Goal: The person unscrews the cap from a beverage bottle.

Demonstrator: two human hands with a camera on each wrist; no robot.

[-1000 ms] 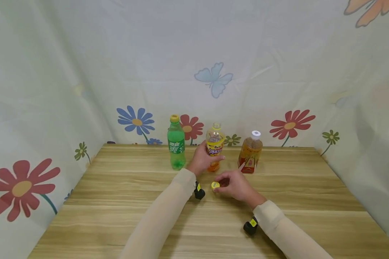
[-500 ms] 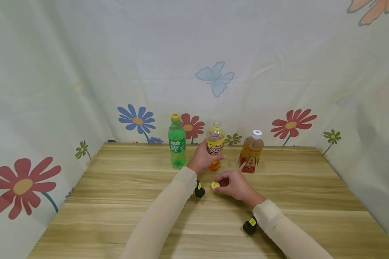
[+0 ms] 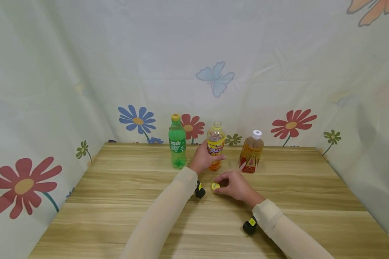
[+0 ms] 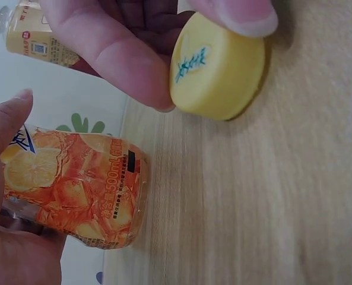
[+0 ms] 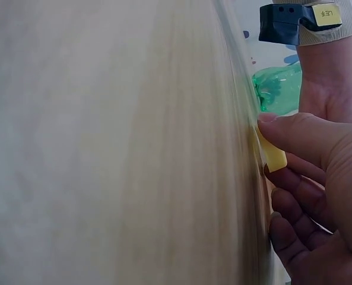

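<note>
My left hand (image 3: 201,160) grips the orange-labelled bottle (image 3: 215,144) around its middle; the bottle stands uncapped on the wooden table (image 3: 116,194). In the left wrist view the same bottle (image 4: 75,184) lies against my palm and thumb. My right hand (image 3: 233,185) pinches a yellow cap (image 3: 215,186) between thumb and fingers, low against the tabletop in front of the bottle. The cap (image 4: 217,65) shows a blue mark on top. In the right wrist view the cap (image 5: 272,153) is pressed edge-on to the wood under my thumb.
A green soda bottle (image 3: 177,141) with a yellow cap stands left of the held bottle. A brown tea bottle (image 3: 251,152) with a white cap stands to the right. Flower-printed cloth (image 3: 84,72) walls in the table on three sides.
Almost nothing has moved. My right hand with the cap has sunk slightly toward the tabletop; my left hand keeps its grip on the bottle.
</note>
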